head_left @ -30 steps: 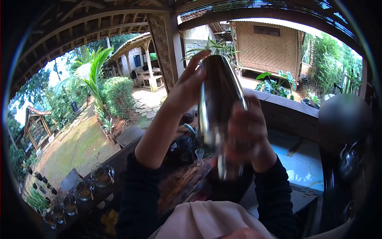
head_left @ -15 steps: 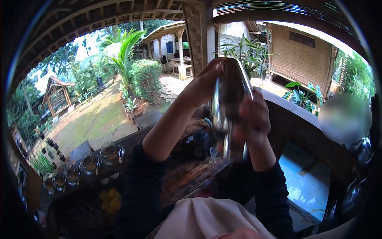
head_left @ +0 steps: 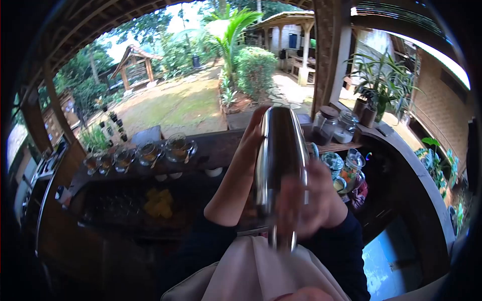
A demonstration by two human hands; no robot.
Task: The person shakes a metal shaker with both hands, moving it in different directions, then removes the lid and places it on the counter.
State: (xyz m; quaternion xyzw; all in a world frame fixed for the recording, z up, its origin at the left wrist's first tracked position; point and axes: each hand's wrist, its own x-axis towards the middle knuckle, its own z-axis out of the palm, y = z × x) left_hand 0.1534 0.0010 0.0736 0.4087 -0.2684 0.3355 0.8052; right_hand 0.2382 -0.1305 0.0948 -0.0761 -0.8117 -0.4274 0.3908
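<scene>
The shaker (head_left: 281, 150) is held upright before the chest. The left hand (head_left: 249, 145) clasps its upper half at 9 o'clock; the right hand (head_left: 307, 205) wraps the base at 5 o'clock. Press both ends inward firmly to keep it sealed.

Motion-blurred: right hand (head_left: 307, 205) and lower end of shaker (head_left: 278, 165) (finger outlines lost). Partly hidden behind it: left hand (head_left: 251, 140). Cut off at bottom edge: pale cloth (head_left: 256, 273). Too small to tell: contents of glass cups (head_left: 145, 153).
</scene>
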